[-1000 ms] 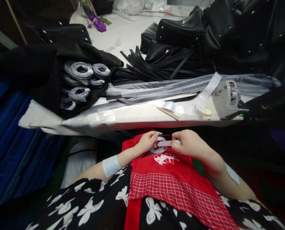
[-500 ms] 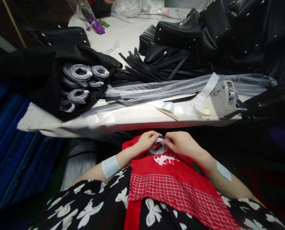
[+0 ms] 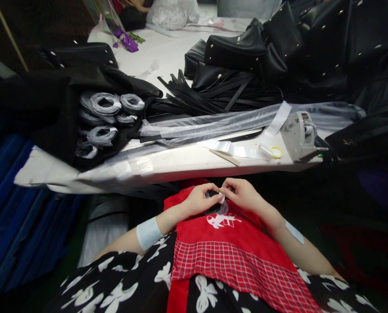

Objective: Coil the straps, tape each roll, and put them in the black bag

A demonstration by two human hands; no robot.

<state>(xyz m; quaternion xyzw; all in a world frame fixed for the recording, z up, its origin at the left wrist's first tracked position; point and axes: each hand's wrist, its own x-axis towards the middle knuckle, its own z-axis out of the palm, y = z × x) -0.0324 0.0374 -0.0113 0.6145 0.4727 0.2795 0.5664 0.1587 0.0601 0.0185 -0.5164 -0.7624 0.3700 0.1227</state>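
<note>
In front of my apron is a small coil of grey, plastic-wrapped strip (image 3: 224, 208), partly hidden by my fingers. My left hand (image 3: 201, 198) is closed on the coil's left side, thumb and fingertips pressed in. A short piece of white tape (image 3: 222, 198) shows at the coil's top between both hands' fingertips. My right hand (image 3: 241, 194) is closed in a pinch at that tape, its fingers meeting those of my left hand. Similar coils banded with white (image 3: 104, 107) are stacked on black cloth at the table's left.
Just ahead runs the edge of the white table (image 3: 181, 170). A tape dispenser (image 3: 300, 135), a yellow ring (image 3: 275, 152) and a white ribbon strip (image 3: 275, 124) lie at its right. Behind are black straps (image 3: 210, 93) and black leather bags (image 3: 236, 50). Blue boards (image 3: 14, 204) stand left.
The coil has turned and dipped lower between my hands, and white tape now shows at my fingertips. My right hand has shifted left, closer to my left hand. The view has moved slightly.
</note>
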